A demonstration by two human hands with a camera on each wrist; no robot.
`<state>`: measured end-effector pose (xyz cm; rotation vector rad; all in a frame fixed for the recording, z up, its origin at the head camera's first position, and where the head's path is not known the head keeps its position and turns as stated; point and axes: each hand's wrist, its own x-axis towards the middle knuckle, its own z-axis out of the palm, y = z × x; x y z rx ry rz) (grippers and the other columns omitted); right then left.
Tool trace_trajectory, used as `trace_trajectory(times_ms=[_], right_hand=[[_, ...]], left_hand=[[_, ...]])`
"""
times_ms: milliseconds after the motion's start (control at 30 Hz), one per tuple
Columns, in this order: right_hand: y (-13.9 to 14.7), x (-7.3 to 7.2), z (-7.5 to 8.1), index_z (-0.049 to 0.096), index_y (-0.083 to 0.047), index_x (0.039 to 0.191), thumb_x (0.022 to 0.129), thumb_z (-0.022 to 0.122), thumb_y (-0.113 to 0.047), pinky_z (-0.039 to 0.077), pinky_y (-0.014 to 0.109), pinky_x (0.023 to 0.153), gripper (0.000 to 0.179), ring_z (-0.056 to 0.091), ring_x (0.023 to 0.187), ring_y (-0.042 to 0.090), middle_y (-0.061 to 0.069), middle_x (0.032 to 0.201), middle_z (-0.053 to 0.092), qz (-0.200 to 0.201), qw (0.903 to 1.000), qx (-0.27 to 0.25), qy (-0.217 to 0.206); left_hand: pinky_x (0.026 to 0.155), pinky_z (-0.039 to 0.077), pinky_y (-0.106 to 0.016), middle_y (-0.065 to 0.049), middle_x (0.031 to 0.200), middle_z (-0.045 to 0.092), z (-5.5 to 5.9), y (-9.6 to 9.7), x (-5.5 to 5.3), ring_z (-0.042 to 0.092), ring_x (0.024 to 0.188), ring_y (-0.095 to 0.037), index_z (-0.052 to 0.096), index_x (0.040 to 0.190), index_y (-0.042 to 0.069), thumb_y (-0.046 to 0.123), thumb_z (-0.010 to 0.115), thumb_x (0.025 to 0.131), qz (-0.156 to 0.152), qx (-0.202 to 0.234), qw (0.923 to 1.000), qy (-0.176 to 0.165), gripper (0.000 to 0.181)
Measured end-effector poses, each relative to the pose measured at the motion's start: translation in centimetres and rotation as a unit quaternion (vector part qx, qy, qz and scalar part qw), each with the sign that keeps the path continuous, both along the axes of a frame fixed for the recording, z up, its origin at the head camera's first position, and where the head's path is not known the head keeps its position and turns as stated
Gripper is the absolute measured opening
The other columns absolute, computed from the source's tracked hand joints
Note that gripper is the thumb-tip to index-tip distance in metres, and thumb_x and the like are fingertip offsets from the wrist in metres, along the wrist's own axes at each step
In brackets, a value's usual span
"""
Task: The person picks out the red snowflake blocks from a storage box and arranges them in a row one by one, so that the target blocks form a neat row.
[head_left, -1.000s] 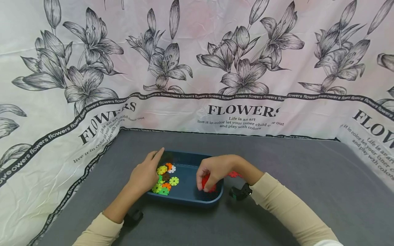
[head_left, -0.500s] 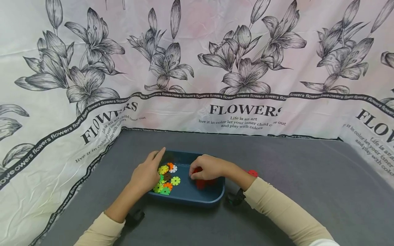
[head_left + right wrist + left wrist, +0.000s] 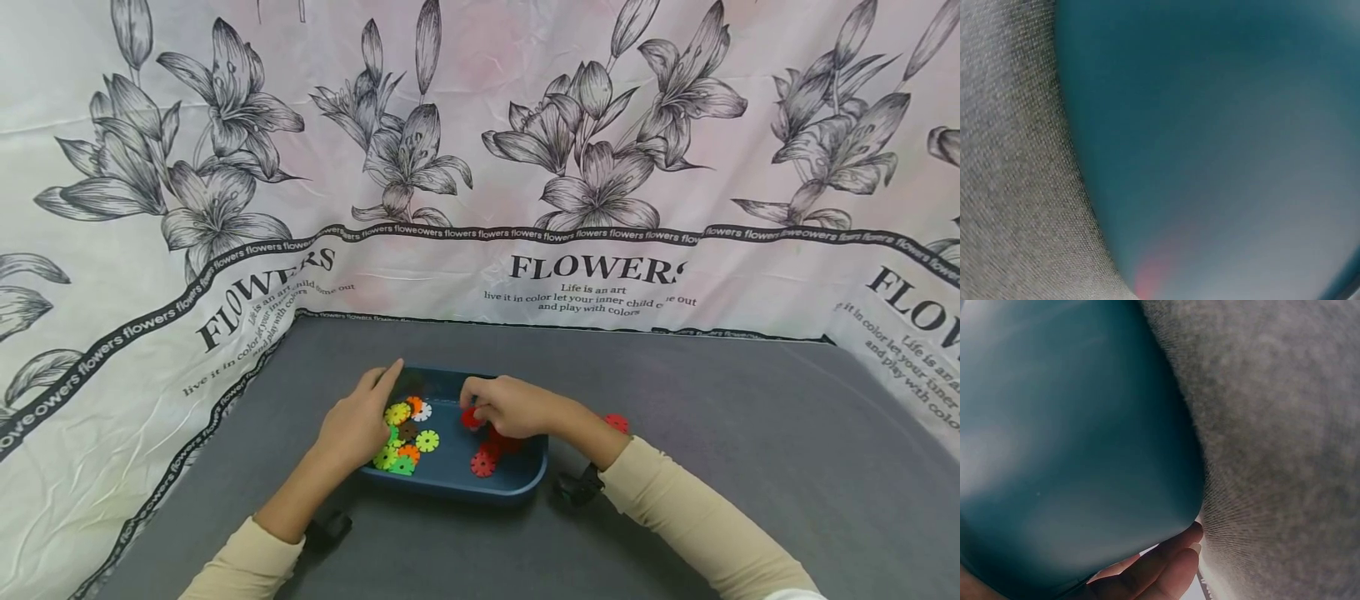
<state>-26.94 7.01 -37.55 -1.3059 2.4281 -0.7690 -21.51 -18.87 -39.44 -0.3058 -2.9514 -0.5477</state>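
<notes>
A dark blue tray (image 3: 450,492) sits on the grey cloth. At its left end, my left hand (image 3: 356,425) grips the wall; in the left wrist view its fingers (image 3: 1166,569) lie against the outside of the tray. My right hand (image 3: 510,407) reaches over the right half and pinches a red notched disc (image 3: 471,418). Below that hand, more red notched discs (image 3: 483,462) lie on the tray floor, partly hidden by it. Yellow, green, orange, brown and white notched discs (image 3: 427,441) are gathered on the left side of the tray, some behind the left hand.
Outside the tray to the right, a red disc (image 3: 617,422) lies on the grey cloth (image 3: 712,400), partly behind the right forearm. A flower-printed curtain (image 3: 420,275) stands behind and along the sides. Dark wrist cameras (image 3: 577,487) hang under both wrists.
My right hand has shifted left and toward the far side of the tray. Red discs now show on the floor beneath it. The left hand keeps its place.
</notes>
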Motion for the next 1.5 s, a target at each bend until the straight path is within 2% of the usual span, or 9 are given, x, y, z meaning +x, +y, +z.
trace_trajectory(times_ms=[167,333,467,567,733,967,1133,1267,1500], right_hand=[[0.4,0.2,0.1,0.069,-0.007,0.097,0.097,0.064,-0.006,0.049,0.026,0.063,0.005,0.053,0.066,0.008,0.002,0.089,0.071,-0.006,0.9978,-0.052,0.041],[1.0,0.1,0.1,0.075,-0.012,0.093,0.093,0.071,-0.012,0.051,0.026,0.066,0.004,0.058,0.072,0.007,-0.007,0.087,0.071,-0.038,0.9949,-0.082,0.044],[1.5,0.0,0.0,0.075,-0.012,0.097,0.092,0.073,-0.011,0.053,0.028,0.07,0.006,0.061,0.076,0.008,-0.008,0.089,0.07,-0.068,0.9917,-0.106,0.025],[2.0,0.0,0.0,0.072,-0.009,0.101,0.091,0.073,-0.008,0.055,0.032,0.071,0.01,0.065,0.075,0.015,-0.005,0.088,0.07,-0.091,0.9862,-0.138,-0.009],[3.0,0.1,0.3,0.071,-0.003,0.102,0.091,0.072,-0.003,0.058,0.042,0.069,0.012,0.069,0.073,0.025,0.003,0.086,0.071,-0.112,0.9727,-0.189,-0.074],[4.9,0.6,1.0,0.073,0.001,0.101,0.092,0.071,-0.004,0.058,0.048,0.073,0.011,0.069,0.077,0.028,0.012,0.086,0.071,-0.144,0.9505,-0.231,-0.149],[6.7,0.8,0.9,0.073,0.001,0.102,0.091,0.072,-0.005,0.058,0.042,0.072,0.012,0.069,0.081,0.034,0.015,0.089,0.072,-0.161,0.9401,-0.249,-0.169],[7.9,1.2,0.8,0.073,0.003,0.101,0.091,0.072,-0.005,0.058,0.047,0.075,0.013,0.069,0.083,0.037,0.017,0.09,0.072,-0.172,0.9357,-0.253,-0.176],[10.0,1.7,0.4,0.072,0.004,0.105,0.092,0.071,-0.008,0.057,0.05,0.077,0.017,0.069,0.083,0.042,0.017,0.092,0.072,-0.199,0.9363,-0.236,-0.168]], left_hand=[[0.044,0.031,-0.03,-0.022,0.149,0.041,0.0,0.1,0.0,0.033,0.045,-0.016,0.031,0.159,0.011,-0.011,0.061,0.084,0.002,0.0,1.0,0.001,0.084],[0.044,0.031,-0.03,-0.022,0.149,0.04,0.0,0.1,-0.1,0.033,0.045,-0.016,0.031,0.159,0.012,-0.011,0.06,0.084,0.003,0.0,1.0,0.0,0.084],[0.044,0.03,-0.03,-0.022,0.149,0.041,-0.1,0.0,-0.2,0.033,0.045,-0.015,0.031,0.158,0.012,-0.012,0.06,0.083,0.002,0.001,1.0,0.004,0.084],[0.043,0.03,-0.03,-0.022,0.149,0.041,-0.1,-0.1,-0.2,0.032,0.045,-0.015,0.032,0.158,0.012,-0.012,0.06,0.083,0.001,0.001,1.0,0.006,0.084],[0.044,0.03,-0.03,-0.022,0.149,0.041,-0.1,-0.1,-0.2,0.032,0.045,-0.015,0.032,0.158,0.012,-0.012,0.059,0.084,0.001,0.0,1.0,0.006,0.083],[0.043,0.029,-0.03,-0.022,0.149,0.041,-0.2,0.0,-0.2,0.03,0.044,-0.015,0.031,0.159,0.012,-0.012,0.058,0.084,-0.003,0.002,1.0,0.005,0.083],[0.044,0.029,-0.03,-0.022,0.149,0.041,-0.3,0.1,-0.2,0.031,0.045,-0.015,0.031,0.159,0.013,-0.012,0.058,0.084,-0.002,0.002,1.0,0.003,0.084],[0.044,0.029,-0.03,-0.022,0.149,0.041,-0.3,0.0,-0.2,0.031,0.045,-0.015,0.031,0.159,0.012,-0.012,0.058,0.083,-0.002,0.0,1.0,0.006,0.084],[0.043,0.03,-0.03,-0.023,0.148,0.042,-0.2,-0.1,-0.1,0.032,0.044,-0.015,0.032,0.158,0.011,-0.012,0.058,0.084,-0.006,0.0,0.9999,0.012,0.082]])
